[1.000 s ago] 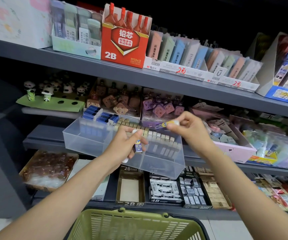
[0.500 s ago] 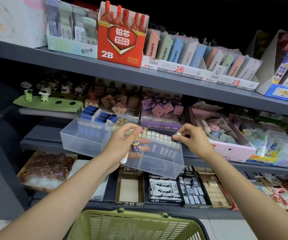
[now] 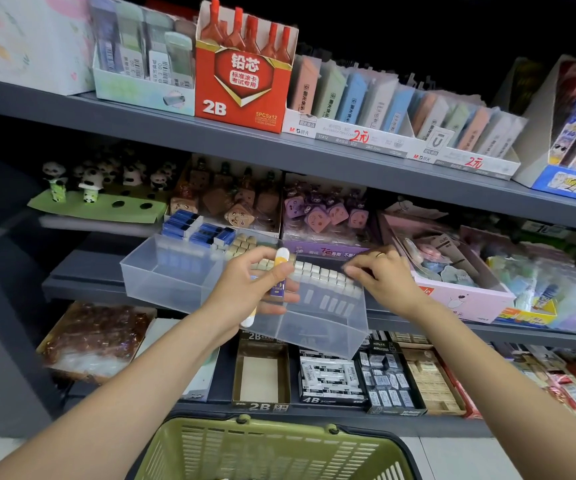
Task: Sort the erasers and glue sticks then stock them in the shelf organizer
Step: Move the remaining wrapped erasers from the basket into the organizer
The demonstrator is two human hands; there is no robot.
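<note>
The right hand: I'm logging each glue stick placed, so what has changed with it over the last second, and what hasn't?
The right hand, which a second ago held a glue stick up above the clear organizer, has come down to the row of white-capped sticks at the organizer's right end; that stick is no longer visible in its fingers. The left hand still grips its own glue stick, and the organizer stays put.

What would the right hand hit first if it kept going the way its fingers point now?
Probably the row of small white erasers in the clear organizer: the right hand points left just above them, fingertips seemingly at the row. Depth is unclear.
</note>
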